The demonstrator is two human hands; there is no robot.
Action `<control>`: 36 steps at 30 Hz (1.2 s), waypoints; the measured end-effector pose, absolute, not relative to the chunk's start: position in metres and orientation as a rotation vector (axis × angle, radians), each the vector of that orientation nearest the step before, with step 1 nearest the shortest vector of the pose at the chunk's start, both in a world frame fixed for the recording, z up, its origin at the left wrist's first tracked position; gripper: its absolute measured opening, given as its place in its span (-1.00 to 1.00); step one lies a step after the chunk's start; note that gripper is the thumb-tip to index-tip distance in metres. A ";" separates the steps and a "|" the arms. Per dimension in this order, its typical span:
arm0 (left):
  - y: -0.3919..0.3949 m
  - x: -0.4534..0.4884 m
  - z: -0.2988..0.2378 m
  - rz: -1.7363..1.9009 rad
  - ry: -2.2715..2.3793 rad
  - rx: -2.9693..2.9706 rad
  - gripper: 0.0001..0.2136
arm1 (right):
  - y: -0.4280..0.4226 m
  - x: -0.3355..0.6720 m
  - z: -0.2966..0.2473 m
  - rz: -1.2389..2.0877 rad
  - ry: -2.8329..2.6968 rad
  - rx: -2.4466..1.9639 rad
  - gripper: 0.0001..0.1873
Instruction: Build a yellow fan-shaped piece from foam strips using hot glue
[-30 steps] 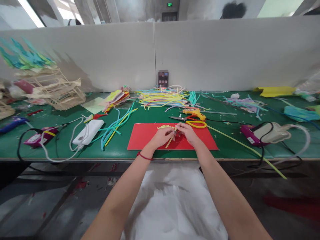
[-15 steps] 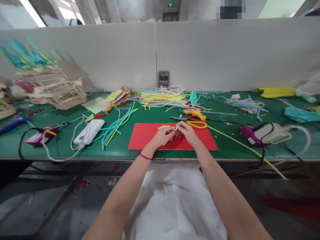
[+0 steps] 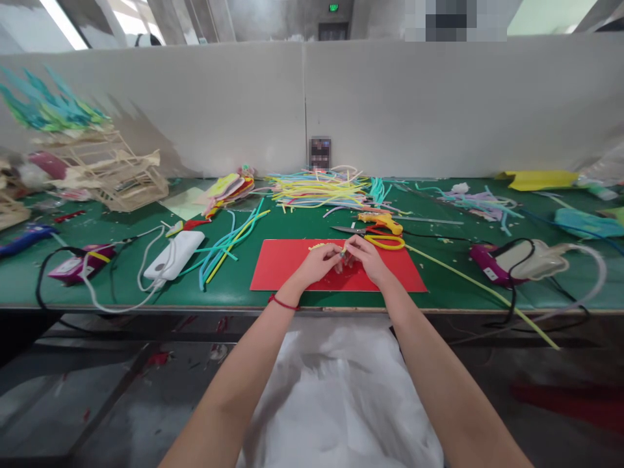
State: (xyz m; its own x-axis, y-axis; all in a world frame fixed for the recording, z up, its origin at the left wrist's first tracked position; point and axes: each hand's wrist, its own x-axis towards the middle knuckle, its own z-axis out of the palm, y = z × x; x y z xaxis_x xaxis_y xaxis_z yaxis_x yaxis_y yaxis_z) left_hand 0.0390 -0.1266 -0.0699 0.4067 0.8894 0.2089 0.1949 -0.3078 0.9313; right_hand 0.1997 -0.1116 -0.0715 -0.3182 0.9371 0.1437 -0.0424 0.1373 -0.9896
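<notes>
Over a red board point(image 3: 273, 266) at the table's front edge, both my hands meet fingertip to fingertip. My left hand point(image 3: 318, 264), with a red cord at the wrist, is closed in a pinch. Facing it, my right hand point(image 3: 368, 256) is pinched too. A small yellow piece point(image 3: 344, 249) shows between the fingertips; its exact shape is too small to tell. Behind my left fingers, a pale yellow bumpy strip point(image 3: 319, 246) is partly hidden by that hand. Scissors with yellow and red handles point(image 3: 385, 242) lie just beyond the board's right half.
A yellow glue gun point(image 3: 387, 223) lies behind the scissors. Coloured foam-like strips point(image 3: 316, 192) are heaped at the back, with looser strips point(image 3: 231, 247) left of the board. A white power bank point(image 3: 175, 256) with cables and a stick frame point(image 3: 127, 175) stand leftward. A partition point(image 3: 195, 110) closes the back.
My hands stay together over the board with only slight finger movement. The yellow length seen below my left fingers before no longer shows. The view has shifted very slightly.
</notes>
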 end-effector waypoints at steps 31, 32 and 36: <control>-0.124 0.034 -0.068 1.178 0.885 1.488 -0.63 | -0.110 0.201 -0.073 1.206 -1.399 -0.871 -0.69; -0.122 0.033 -0.069 1.222 0.862 1.429 -0.65 | -0.108 0.202 -0.074 1.194 -1.361 -0.870 -0.70; -0.117 0.032 -0.072 1.332 0.919 1.408 -0.83 | -0.103 0.205 -0.078 1.125 -1.219 -0.909 -0.71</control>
